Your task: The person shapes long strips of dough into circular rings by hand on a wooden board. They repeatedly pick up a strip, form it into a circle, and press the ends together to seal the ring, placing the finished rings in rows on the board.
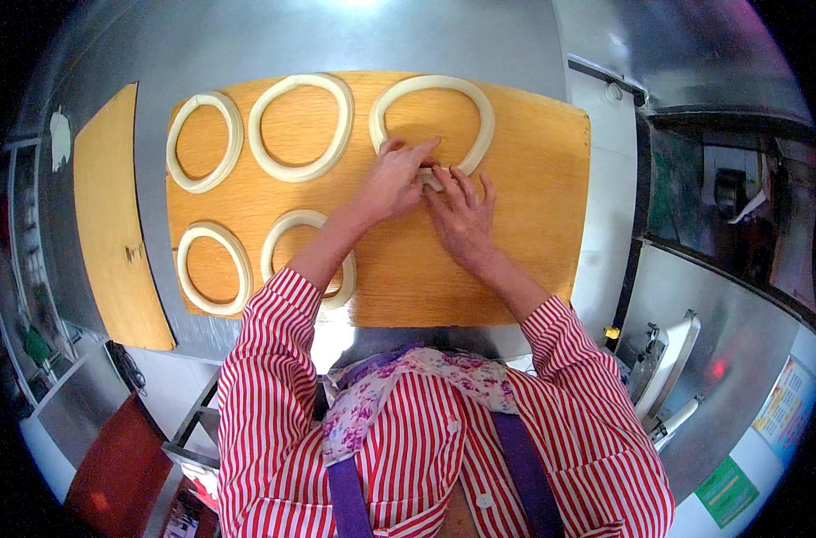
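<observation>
A pale dough ring (pixel 486 117) lies at the far right of a wooden board (pixel 533 233), and both my hands meet at its near side. My left hand (pixel 395 184) is closed over the near-left part, its index finger stretched inward across the ring. Beside it, my right hand (pixel 462 220) pinches the dough with thumb and forefinger while its other fingers are raised apart. A bit of the dough shows between the two hands; the rest of that stretch is hidden. To the left lie more rings: a far-middle ring (pixel 346 117) and a far-left ring (pixel 236 143).
Nearer on the board are a near-left ring (pixel 185 269) and another ring (pixel 269 251), partly covered by my left forearm. A second wooden board (pixel 116 224) lies at the left on the grey metal table (pixel 246 45). A dark-framed opening (pixel 722 188) is at right.
</observation>
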Available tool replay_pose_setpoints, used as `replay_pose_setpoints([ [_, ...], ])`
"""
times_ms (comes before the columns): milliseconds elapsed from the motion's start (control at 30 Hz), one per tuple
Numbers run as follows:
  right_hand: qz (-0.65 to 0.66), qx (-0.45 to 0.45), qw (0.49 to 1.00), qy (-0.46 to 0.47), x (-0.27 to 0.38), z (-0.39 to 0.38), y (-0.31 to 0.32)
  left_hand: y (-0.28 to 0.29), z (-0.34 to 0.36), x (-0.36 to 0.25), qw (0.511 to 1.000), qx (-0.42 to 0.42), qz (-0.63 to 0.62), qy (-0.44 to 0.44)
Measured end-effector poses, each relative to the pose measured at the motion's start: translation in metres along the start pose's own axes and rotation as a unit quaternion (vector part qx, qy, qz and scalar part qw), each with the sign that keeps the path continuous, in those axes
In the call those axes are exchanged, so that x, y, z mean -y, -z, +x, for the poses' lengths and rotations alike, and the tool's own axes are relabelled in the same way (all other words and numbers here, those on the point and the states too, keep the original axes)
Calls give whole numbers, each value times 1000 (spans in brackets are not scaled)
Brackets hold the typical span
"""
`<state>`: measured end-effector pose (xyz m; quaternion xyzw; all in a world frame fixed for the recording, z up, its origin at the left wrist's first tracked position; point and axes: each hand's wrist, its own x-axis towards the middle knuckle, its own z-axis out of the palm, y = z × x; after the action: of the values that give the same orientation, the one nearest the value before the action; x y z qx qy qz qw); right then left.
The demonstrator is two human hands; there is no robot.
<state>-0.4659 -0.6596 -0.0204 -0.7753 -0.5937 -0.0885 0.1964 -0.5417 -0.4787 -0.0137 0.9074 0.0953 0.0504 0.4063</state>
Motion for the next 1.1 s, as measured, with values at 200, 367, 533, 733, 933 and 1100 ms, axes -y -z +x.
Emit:
replay_pose_setpoints([
  [200,31,-16,998,-61,-6,-2,18,-1,-1,0,1000,-20,-16,-8],
  [367,44,-44,986,-153,-29,-10,25,-16,-8,7,995,-94,-10,-24],
  [533,166,-6,931,-325,-58,28,28,-8,-20,-5,998,-28,36,-35],
  [733,105,83,919,-370,-92,93,24,-7,-55,-10,972,52,179,-141],
  [933,61,131,911,-387,-97,110,14,22,-15,3,981,-175,81,2],
  [1100,245,136,845,-456,-114,110,10,48,46,13,960,-91,170,201],
])
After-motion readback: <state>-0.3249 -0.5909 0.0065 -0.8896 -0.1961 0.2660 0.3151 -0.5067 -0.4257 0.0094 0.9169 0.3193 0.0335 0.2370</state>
